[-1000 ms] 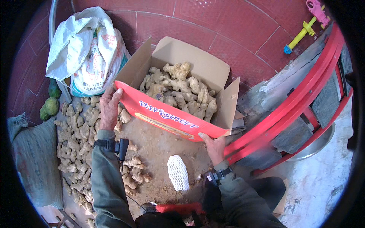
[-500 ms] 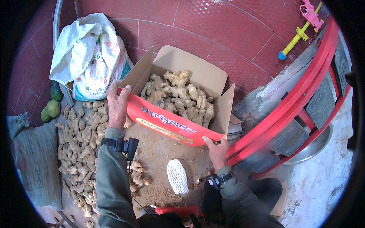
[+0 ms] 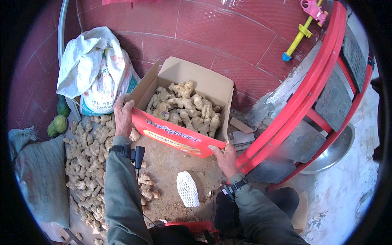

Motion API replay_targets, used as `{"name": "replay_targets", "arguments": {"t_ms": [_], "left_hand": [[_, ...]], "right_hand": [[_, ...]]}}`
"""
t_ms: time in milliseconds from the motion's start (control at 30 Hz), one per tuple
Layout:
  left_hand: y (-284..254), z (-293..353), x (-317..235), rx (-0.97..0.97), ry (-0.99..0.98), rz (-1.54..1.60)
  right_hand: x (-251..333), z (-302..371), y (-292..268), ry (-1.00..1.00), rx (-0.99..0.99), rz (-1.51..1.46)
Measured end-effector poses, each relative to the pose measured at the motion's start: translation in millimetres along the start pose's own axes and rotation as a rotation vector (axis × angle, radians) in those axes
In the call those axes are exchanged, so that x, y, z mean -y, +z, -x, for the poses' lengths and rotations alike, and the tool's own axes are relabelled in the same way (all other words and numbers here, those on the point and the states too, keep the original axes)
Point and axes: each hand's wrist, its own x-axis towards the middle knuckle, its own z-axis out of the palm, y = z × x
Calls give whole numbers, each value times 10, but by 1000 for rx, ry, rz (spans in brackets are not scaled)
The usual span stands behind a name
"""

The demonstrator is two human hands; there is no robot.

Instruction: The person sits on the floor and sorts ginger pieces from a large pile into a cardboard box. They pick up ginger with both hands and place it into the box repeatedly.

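A red cardboard box [image 3: 163,136] with its flaps up holds a heap of ginger roots [image 3: 190,107]. It tilts a little, its left end higher in the picture. My left hand [image 3: 123,116] grips the near left corner, thumb over the edge. At the near right corner my right hand [image 3: 225,158] clasps the box, with the thumb on the red front. The fingers behind the cardboard are hidden. Below the box, on the dirty floor, lies a white foam net sleeve [image 3: 188,189]. Loose ginger [image 3: 87,163] spreads in a big pile left of my left forearm.
A white woven sack [image 3: 102,75] stands at the back left. Near it are green gourds [image 3: 58,124] and a grey-green sack [image 3: 43,179]. A red metal frame [image 3: 294,102] curves along the right, with a metal basin [image 3: 332,151] behind. A toy [image 3: 304,32] lies by the wall.
The box, held in both hands, has shifted slightly left in the picture. The view has moved too, so the wall, frame and toy sit differently. Both hands keep their hold.
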Motion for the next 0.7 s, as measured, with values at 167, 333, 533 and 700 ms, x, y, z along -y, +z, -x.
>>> {"name": "replay_targets", "arguments": {"t_ms": [167,333,533,700], "left_hand": [[-37,45,-6,19,39,-68],[-181,121,-47,19,9,-24],[-328,202,-97,14,-39,55],[-363,340,-202,32,-126,43]], "right_hand": [[91,32,-7,7,-13,-7],[381,106,-60,-8,-11,-78],[372,200,-121,38,-86,-133],[393,184,-235,-91,-53,111]]}}
